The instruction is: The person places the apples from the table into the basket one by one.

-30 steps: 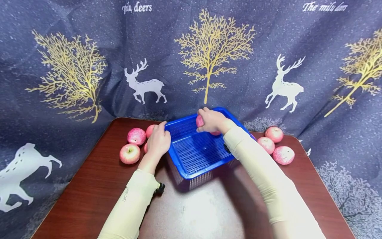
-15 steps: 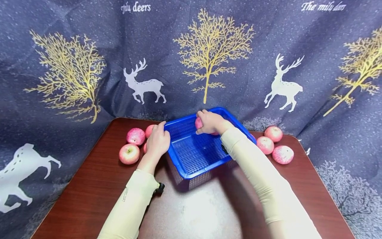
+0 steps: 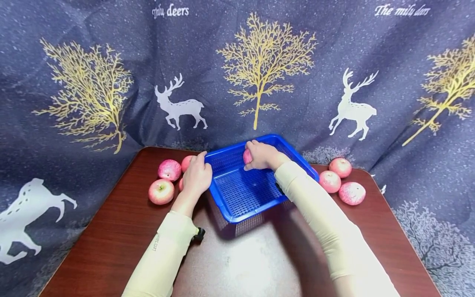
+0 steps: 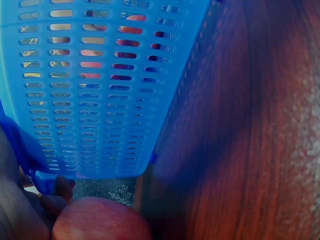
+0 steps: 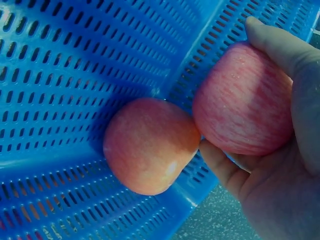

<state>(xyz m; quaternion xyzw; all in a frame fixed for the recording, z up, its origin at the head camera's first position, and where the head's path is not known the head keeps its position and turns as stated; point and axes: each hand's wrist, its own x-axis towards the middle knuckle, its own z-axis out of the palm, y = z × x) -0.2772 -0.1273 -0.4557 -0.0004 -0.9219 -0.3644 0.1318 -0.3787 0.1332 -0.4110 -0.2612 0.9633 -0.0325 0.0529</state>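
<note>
A blue perforated basket (image 3: 241,194) stands on the table, turned at an angle. The left hand (image 3: 197,175) grips its left rim; in the left wrist view the fingers (image 4: 59,195) curl at the basket's edge beside an apple (image 4: 102,220). Inside the basket, at its back, the right hand (image 3: 263,156) holds a striped red apple (image 3: 247,156). In the right wrist view, thumb and fingers are round this held apple (image 5: 245,100), and a second apple (image 5: 150,145) lies in the basket's corner, close against it.
On the brown table (image 3: 107,231), several apples, among them one red apple (image 3: 161,191), lie left of the basket. Several more, one of them speckled (image 3: 352,193), are to its right. A dark patterned cloth (image 3: 230,62) hangs behind the table.
The right hand has moved slightly down into the basket with its apple. The left hand stays on the rim, and the basket has not visibly moved.
</note>
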